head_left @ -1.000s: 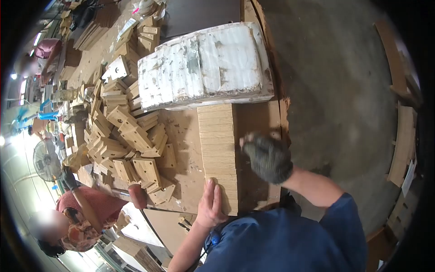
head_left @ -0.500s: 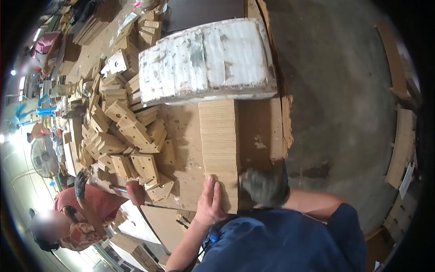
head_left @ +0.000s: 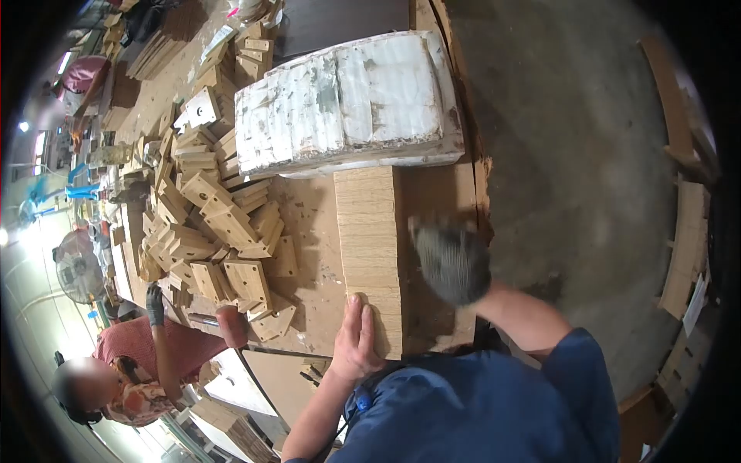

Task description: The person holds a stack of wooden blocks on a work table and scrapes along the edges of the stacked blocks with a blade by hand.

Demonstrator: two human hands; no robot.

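Note:
A long pale wooden block (head_left: 369, 231), marked with lines across its top, lies on the brown workbench in the head view. Its far end meets a bulky white-wrapped block (head_left: 347, 100). My bare left hand (head_left: 357, 343) rests on the near part of the wooden block, fingers stretched along its left side. To the right, apart from the wood, is my right hand (head_left: 454, 264) in a dark grey glove. Its fingers look curled, and motion blur hides what may be in them.
Drilled wooden pieces (head_left: 224, 224) lie heaped on the left of the workbench (head_left: 309, 231). Beside the near edge is a reddish mallet-like head (head_left: 231, 326). A co-worker (head_left: 147, 363) stands at lower left, near a fan (head_left: 79, 266). Concrete floor (head_left: 556, 154) lies to the right.
My gloved right hand has moved forward along the wooden block and slightly away from its right edge. My left hand stays on the wood. The co-worker's gloved hand has shifted toward the heap.

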